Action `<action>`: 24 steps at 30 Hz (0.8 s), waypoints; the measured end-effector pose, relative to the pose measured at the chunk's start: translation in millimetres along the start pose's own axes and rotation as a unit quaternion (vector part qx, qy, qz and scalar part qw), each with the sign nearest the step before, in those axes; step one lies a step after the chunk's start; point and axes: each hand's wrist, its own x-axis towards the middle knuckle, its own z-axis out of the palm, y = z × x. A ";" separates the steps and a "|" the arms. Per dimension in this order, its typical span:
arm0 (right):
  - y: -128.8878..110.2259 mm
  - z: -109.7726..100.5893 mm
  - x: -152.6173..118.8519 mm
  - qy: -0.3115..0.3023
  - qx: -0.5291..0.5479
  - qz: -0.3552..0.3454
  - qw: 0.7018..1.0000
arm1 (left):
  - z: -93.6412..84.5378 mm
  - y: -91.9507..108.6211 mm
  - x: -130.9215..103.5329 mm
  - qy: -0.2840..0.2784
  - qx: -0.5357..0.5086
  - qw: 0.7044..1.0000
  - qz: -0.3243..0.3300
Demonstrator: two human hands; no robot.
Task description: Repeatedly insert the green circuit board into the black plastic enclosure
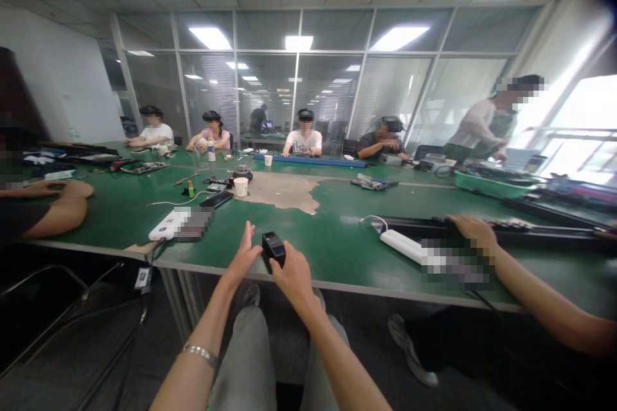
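Observation:
Near the front edge of the green table point(347, 237), my right hand point(295, 273) is closed around a small black device point(274, 247) with a dark face. My left hand point(242, 257) is just left of the device, its fingers stretched upward and its thumb close to the device's side; whether the thumb touches it cannot be made out. A silver bracelet point(200, 353) is on my left wrist.
A paper cup point(241, 187) and a dark phone point(218, 199) lie beyond my hands. White power strips point(166, 225) stand left and right. People sit around the table; a neighbour's arm point(525, 289) reaches in at right. A green basket point(496, 185) stands farther back.

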 end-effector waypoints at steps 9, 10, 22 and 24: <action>4.2 9.5 -8.6 0.008 0.025 0.026 0.999 | 8.5 4.9 -2.6 0.010 0.072 0.997 -0.014; 4.9 9.3 -8.1 0.008 0.038 0.033 0.999 | 7.7 6.7 -4.1 0.007 0.074 0.997 -0.013; 12.2 -11.0 29.0 0.068 0.118 0.063 0.989 | -5.6 11.7 -16.1 -0.076 0.113 0.988 0.070; 19.1 -14.4 35.4 0.083 0.120 0.064 0.987 | -1.8 16.4 -17.0 -0.070 0.168 0.981 0.067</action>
